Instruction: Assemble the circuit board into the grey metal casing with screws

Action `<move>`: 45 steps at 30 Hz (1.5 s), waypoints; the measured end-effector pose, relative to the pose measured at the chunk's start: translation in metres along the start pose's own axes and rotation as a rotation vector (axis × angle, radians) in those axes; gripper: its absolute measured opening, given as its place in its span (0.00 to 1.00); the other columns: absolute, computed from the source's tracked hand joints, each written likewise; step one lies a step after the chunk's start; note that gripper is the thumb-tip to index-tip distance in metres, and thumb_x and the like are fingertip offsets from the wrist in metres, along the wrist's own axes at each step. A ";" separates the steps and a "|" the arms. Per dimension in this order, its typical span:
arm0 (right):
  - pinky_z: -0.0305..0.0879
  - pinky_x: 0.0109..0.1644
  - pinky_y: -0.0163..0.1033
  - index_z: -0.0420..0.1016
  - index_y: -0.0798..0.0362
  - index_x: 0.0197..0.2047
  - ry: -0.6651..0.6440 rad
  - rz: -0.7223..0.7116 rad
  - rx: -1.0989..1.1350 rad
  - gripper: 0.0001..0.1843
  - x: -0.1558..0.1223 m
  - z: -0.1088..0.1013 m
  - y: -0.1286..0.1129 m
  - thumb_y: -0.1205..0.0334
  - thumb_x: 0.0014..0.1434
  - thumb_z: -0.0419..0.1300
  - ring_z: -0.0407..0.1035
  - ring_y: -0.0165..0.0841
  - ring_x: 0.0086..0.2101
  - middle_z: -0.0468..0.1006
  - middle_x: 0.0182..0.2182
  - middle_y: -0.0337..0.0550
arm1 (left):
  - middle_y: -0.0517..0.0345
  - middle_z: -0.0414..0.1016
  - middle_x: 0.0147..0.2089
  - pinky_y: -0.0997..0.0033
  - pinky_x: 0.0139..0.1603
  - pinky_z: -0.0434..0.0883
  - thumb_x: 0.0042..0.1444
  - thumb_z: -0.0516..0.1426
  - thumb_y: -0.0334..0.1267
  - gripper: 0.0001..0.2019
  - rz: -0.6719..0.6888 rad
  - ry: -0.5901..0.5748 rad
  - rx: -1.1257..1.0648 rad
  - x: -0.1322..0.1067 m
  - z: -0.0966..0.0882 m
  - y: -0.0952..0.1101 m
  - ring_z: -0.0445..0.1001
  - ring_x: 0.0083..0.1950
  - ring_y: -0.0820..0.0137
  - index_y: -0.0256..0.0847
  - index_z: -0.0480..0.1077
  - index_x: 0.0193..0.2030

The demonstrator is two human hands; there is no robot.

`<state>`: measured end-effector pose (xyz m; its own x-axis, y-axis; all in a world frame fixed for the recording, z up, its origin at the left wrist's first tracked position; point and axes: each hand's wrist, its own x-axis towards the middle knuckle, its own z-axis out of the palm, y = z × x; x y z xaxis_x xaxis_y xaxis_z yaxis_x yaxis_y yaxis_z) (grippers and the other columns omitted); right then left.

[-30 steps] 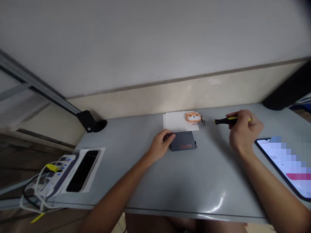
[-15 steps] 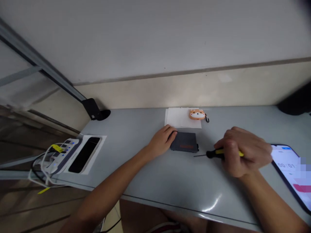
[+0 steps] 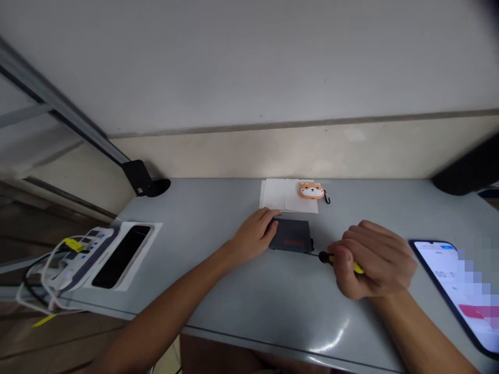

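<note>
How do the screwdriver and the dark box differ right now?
The screwdriver is slim, with yellow on it; the dark box is broad and flat. The right hand grips the screwdriver; the left hand holds the dark box on the desk. Hands partly cover both.

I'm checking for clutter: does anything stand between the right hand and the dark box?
Only the screwdriver that the right hand holds, its shaft pointing toward the near right corner of the box; nothing else visible stands between them.

Screwdriver [image 3: 325,257] in R hand [image 3: 375,262] now nr box [image 3: 290,234] (prev. well apart).
</note>
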<state>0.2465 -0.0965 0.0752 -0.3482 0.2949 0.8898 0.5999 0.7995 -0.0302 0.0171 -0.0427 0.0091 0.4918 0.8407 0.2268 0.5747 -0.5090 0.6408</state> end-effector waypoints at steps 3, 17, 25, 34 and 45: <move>0.46 0.23 0.41 0.65 0.49 0.24 0.003 0.009 0.000 0.13 -0.001 0.002 0.000 0.77 0.54 0.56 0.51 0.28 0.17 0.63 0.14 0.33 | 0.48 0.77 0.53 0.56 0.61 0.73 0.72 0.48 0.36 0.14 0.014 0.002 0.002 0.000 -0.001 0.000 0.76 0.56 0.60 0.42 0.71 0.57; 0.48 0.24 0.39 0.64 0.49 0.22 -0.002 0.052 -0.056 0.15 -0.004 -0.002 0.002 0.75 0.58 0.54 0.51 0.27 0.17 0.62 0.13 0.33 | 0.51 0.76 0.52 0.59 0.58 0.74 0.72 0.48 0.36 0.14 0.017 -0.014 0.002 0.000 0.001 -0.004 0.75 0.54 0.62 0.44 0.72 0.55; 0.49 0.23 0.38 0.63 0.50 0.20 -0.014 0.078 -0.096 0.18 -0.004 0.001 0.002 0.74 0.60 0.53 0.50 0.26 0.17 0.62 0.13 0.33 | 0.52 0.75 0.51 0.60 0.58 0.73 0.72 0.48 0.35 0.14 0.054 -0.004 -0.007 0.000 0.001 -0.006 0.75 0.53 0.63 0.44 0.72 0.55; 0.50 0.23 0.39 0.63 0.49 0.20 0.038 0.095 -0.074 0.19 -0.004 0.004 0.001 0.74 0.61 0.53 0.51 0.28 0.17 0.61 0.13 0.34 | 0.51 0.75 0.51 0.61 0.57 0.74 0.72 0.48 0.36 0.13 0.032 -0.003 -0.010 0.001 0.000 -0.003 0.75 0.52 0.63 0.44 0.72 0.54; 0.53 0.24 0.38 0.67 0.50 0.24 0.077 0.135 0.010 0.17 -0.003 0.011 -0.009 0.75 0.62 0.51 0.56 0.28 0.17 0.67 0.15 0.35 | 0.51 0.74 0.51 0.60 0.58 0.74 0.71 0.48 0.36 0.14 0.043 0.020 -0.028 0.000 0.002 -0.004 0.75 0.52 0.63 0.43 0.73 0.54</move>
<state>0.2342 -0.0992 0.0677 -0.2084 0.3588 0.9098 0.6297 0.7610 -0.1559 0.0160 -0.0405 0.0055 0.5024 0.8219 0.2686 0.5349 -0.5395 0.6503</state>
